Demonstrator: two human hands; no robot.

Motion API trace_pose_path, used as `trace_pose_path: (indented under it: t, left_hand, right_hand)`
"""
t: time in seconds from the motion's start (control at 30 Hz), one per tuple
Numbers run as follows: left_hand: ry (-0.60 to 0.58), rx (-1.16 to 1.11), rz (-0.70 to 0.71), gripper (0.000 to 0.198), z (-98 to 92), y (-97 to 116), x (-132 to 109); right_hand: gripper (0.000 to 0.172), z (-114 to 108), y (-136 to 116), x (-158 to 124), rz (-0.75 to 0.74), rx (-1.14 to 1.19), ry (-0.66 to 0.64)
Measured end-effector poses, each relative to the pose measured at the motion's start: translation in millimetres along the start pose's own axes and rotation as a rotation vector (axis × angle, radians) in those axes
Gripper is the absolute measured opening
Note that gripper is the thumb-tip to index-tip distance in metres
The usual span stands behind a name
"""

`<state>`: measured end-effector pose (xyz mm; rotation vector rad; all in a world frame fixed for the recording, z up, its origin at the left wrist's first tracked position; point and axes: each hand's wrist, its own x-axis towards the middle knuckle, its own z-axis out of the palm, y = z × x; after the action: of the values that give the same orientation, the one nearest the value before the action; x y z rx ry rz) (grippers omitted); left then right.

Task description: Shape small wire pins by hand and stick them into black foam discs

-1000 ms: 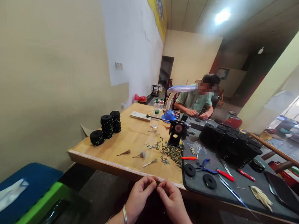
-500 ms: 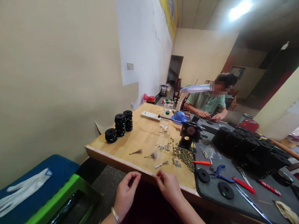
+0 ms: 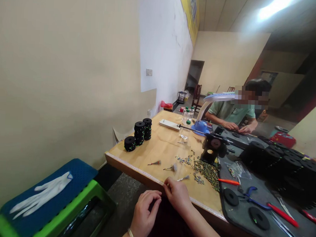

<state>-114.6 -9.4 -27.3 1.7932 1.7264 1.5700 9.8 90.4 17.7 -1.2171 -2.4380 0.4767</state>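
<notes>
My left hand [image 3: 146, 211], with a bracelet [image 3: 132, 236] on its wrist, is held low in front of the table edge. Its thumb and forefinger are pressed close together; anything between them is too small to make out. Close to its right, my right hand [image 3: 177, 193] is at the table's front edge, fingers closed in a pinch whose contents are hidden. Just beyond it lie a bundle of fine pieces [image 3: 184, 178], a second bundle [image 3: 173, 167] and a darker one [image 3: 155, 163]. A heap of small metallic-looking pieces [image 3: 206, 172] spreads to the right.
Black spools [image 3: 139, 131] stand stacked at the left of the wooden table [image 3: 134, 159]. A black clamp-like device [image 3: 211, 149], pliers [image 3: 257, 199] and more black spools [image 3: 277, 163] occupy the right. A co-worker [image 3: 232, 115] sits opposite. A white glove [image 3: 45, 194] lies on a stool.
The view has turned left, so the table and its things sit further right. My left hand has dropped slightly relative to the right; both pinches stay closed.
</notes>
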Motion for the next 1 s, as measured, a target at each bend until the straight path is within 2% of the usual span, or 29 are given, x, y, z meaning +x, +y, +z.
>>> trace_pose_path:
  t: [0.57, 1.0]
  left_hand:
    - [-0.042, 0.313, 0.186, 0.017, -8.5, 2.1, 9.6]
    - [-0.065, 0.393, 0.203, 0.017, -10.5, -3.3, 12.9]
  right_hand:
    - [0.016, 7.8, -2.9, 16.1, -0.178, -0.023, -0.012]
    - [0.017, 6.8, -6.7, 19.5, -0.15, -0.061, -0.02]
